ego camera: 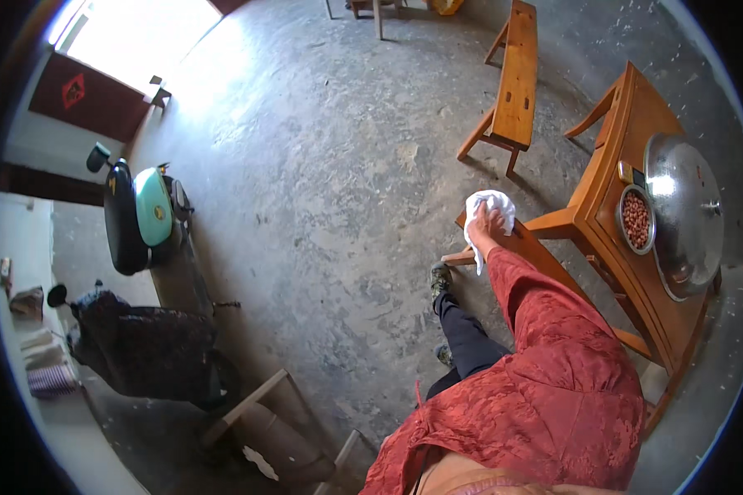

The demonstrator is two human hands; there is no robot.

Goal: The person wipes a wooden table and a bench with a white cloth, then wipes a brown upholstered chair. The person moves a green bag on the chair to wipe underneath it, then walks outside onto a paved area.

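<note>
My right hand [486,224], at the end of a red patterned sleeve, holds a bunched white cloth [499,203]. The cloth rests at the far end of a narrow wooden bench [548,263], and one corner hangs over the bench's side. My forearm stretches along the bench and covers part of it. Beside the bench stands a wooden table [607,207]. My left hand is out of view.
On the table are a bowl of reddish nuts or beans [636,219] and a large domed metal lid [684,216]. Another wooden bench [517,80] stands farther off. A mint-green scooter [153,207] and a covered two-wheeler [148,352] stand left on the concrete floor [322,185].
</note>
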